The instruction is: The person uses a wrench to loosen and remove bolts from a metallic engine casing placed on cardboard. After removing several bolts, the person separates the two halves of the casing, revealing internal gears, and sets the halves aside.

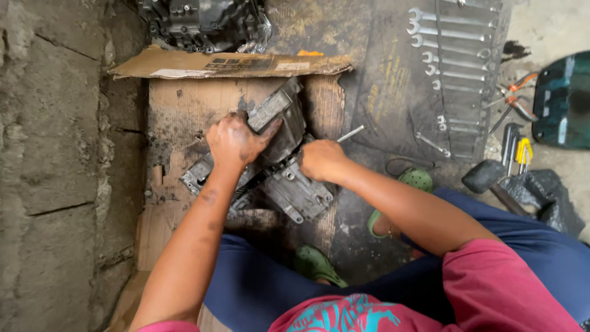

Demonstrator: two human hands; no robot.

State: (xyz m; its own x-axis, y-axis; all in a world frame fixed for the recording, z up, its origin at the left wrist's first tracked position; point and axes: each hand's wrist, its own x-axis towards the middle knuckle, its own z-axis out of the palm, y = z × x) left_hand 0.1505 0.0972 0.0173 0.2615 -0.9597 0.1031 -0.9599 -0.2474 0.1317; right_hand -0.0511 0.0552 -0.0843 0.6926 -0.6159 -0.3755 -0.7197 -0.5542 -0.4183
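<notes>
The person sat low on the ground with a grey, greasy metal engine casing (279, 163) lying on a sheet of stained cardboard (178, 104) in front of the knees. The left hand (236, 141), smeared with black grease, was laid over the upper part of the casing, fingers wrapped around its dark top edge and gripping it. The right hand (321, 160) was closed into a fist around a slim metal tool (350, 133), whose bright shaft stuck out up and to the right, just beside the casing; what its hidden end met, I could not tell. Beyond the cardboard's folded flap sat a dark engine block (203, 21). To the right, on a dark mat (393, 86), a row of spanners (452, 49) lay side by side, with orange-handled pliers (513, 95) and a hammer (491, 178) near the mat's edge. A green clog (415, 179) showed under the right forearm, another (316, 264) between the legs. A rough concrete wall (55, 166) ran along the left.
</notes>
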